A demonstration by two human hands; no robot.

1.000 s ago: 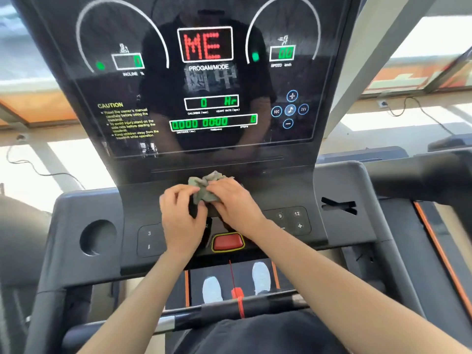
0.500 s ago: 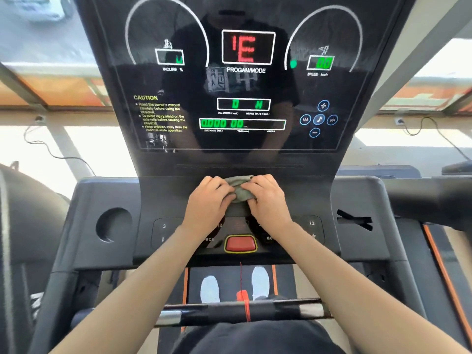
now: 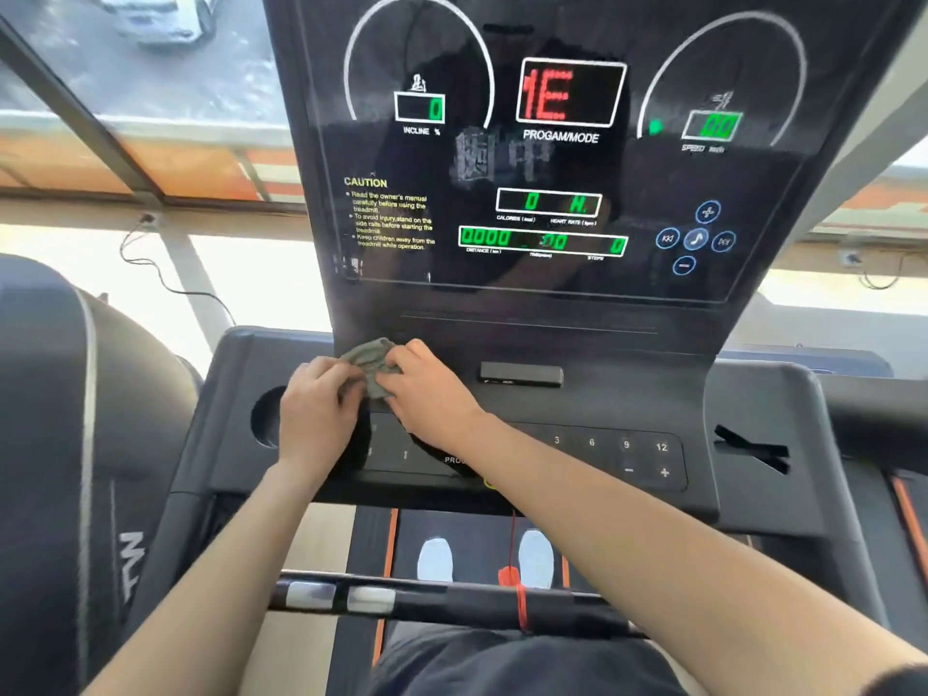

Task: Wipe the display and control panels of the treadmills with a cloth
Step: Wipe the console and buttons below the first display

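You're early in the job, I'd guess: the display looks hazy and the right side of the control panel isn't reached yet. The cloth sits bunched just under the screen, left of centre. Your left hand and right hand both grip it, fingers curled.
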